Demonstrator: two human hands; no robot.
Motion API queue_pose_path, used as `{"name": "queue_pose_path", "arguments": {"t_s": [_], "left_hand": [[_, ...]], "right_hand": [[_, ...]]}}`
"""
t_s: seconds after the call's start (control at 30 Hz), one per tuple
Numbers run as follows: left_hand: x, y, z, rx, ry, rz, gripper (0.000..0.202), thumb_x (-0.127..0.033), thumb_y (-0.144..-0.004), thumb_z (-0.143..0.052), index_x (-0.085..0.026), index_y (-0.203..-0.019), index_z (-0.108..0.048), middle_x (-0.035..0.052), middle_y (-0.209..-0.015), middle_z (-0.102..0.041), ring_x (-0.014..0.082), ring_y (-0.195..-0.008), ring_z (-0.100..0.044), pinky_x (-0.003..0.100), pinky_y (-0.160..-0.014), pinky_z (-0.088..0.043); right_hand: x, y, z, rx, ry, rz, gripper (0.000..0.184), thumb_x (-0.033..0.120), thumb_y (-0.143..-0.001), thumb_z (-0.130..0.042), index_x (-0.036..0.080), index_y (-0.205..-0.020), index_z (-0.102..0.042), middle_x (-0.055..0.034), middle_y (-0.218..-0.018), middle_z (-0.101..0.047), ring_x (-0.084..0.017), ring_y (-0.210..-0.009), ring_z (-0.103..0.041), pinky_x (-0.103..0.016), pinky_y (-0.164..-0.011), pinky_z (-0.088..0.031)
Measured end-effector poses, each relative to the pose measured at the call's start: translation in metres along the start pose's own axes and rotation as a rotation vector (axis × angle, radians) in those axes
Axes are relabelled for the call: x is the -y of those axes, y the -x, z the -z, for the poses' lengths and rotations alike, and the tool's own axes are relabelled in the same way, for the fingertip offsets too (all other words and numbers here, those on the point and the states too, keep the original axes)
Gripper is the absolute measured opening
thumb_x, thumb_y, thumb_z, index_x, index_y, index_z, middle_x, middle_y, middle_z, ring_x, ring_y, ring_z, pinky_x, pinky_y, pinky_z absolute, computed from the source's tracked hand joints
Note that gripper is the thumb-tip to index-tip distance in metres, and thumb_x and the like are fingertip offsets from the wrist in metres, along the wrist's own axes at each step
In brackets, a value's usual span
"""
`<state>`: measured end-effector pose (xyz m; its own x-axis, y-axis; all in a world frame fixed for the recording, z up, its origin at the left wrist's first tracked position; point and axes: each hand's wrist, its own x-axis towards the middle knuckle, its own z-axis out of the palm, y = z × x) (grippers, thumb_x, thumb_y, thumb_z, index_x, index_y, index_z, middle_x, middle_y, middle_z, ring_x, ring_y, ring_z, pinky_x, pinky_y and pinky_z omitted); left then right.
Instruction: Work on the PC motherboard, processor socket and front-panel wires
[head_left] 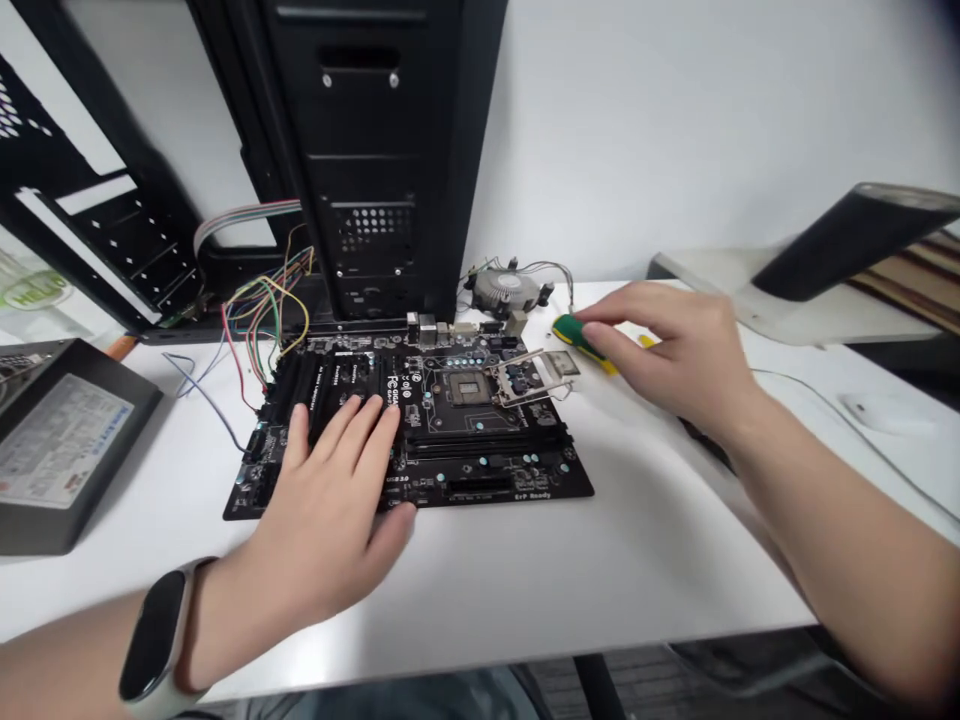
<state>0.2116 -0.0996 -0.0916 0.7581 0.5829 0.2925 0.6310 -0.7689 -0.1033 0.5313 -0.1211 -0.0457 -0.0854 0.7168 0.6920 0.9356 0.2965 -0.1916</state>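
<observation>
A black motherboard (450, 465) lies flat on the white table, its CPU socket (468, 388) bare and the metal socket bracket (536, 378) swung up toward the right. Across the board's left part rests my left hand (337, 500), open, fingers extended over the slots. Beyond the board's right edge, my right hand (667, 350) is closed with thumb and fingertips on the green and yellow handle of a screwdriver (574, 330). Part of that tool is hidden by the hand. A small chip-like square (561, 363) lies by the bracket.
Behind the board stands a black computer case (375, 150), with coloured wires (262, 300) running from it to the board. A CPU cooler (506, 288) sits at the back. On the left is a power supply (67, 440); at right, a dark stand (847, 240) and a thin cable (847, 410).
</observation>
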Motion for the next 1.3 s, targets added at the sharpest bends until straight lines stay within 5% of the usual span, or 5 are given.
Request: {"name": "queue_pose_path", "arguments": {"t_s": [0.2, 0.5, 0.77, 0.97, 1.3], "left_hand": [[-0.001, -0.012, 0.006, -0.015, 0.006, -0.115, 0.06, -0.036, -0.09, -0.038, -0.005, -0.141, -0.032, 0.022, -0.142, -0.047, 0.0401, -0.134, -0.04, 0.064, -0.108, -0.025], [0.004, -0.016, -0.001, 0.03, 0.111, -0.147, 0.056, -0.036, -0.087, -0.045, -0.01, -0.136, -0.036, 0.0161, -0.132, -0.058, 0.038, -0.129, -0.048, 0.06, -0.108, -0.029], [0.005, -0.014, -0.002, 0.059, 0.155, -0.112, 0.046, -0.037, -0.087, -0.048, -0.015, -0.127, -0.042, 0.0134, -0.128, -0.062, 0.0377, -0.13, -0.047, 0.065, -0.104, -0.036], [0.004, -0.014, 0.001, 0.052, 0.162, -0.1, 0.042, -0.037, -0.087, -0.049, -0.017, -0.123, -0.045, 0.0156, -0.128, -0.061, 0.0394, -0.127, -0.05, 0.071, -0.1, -0.038], [0.005, -0.014, -0.001, 0.041, 0.188, -0.083, 0.041, -0.039, -0.086, -0.049, -0.018, -0.121, -0.046, 0.0139, -0.124, -0.063, 0.0378, -0.128, -0.05, 0.066, -0.101, -0.041]], "right_hand": [[0.008, 0.015, 0.002, 0.242, -0.145, -0.091, 0.041, 0.031, -0.086, -0.052, 0.02, -0.047, -0.046, 0.0033, -0.042, -0.043, -0.009, -0.041, -0.037, -0.026, -0.045, -0.03], [0.018, 0.02, -0.003, 1.005, -0.022, -0.504, 0.063, 0.068, -0.084, -0.031, 0.02, -0.043, -0.029, 0.0014, -0.042, -0.028, -0.009, -0.041, -0.025, -0.03, -0.045, -0.021], [0.023, 0.022, -0.003, 1.031, -0.047, -0.48, 0.063, 0.069, -0.083, -0.028, 0.018, -0.047, -0.021, 0.0015, -0.046, -0.023, -0.01, -0.044, -0.022, -0.031, -0.048, -0.021], [0.022, 0.02, -0.003, 1.062, -0.054, -0.561, 0.061, 0.065, -0.084, -0.033, 0.019, -0.044, -0.031, 0.0011, -0.044, -0.031, -0.01, -0.043, -0.027, -0.03, -0.047, -0.026], [0.025, 0.018, -0.002, 1.029, -0.078, -0.541, 0.056, 0.055, -0.087, -0.039, 0.019, -0.043, -0.036, -0.0002, -0.044, -0.041, -0.011, -0.043, -0.038, -0.03, -0.051, -0.033]]}}
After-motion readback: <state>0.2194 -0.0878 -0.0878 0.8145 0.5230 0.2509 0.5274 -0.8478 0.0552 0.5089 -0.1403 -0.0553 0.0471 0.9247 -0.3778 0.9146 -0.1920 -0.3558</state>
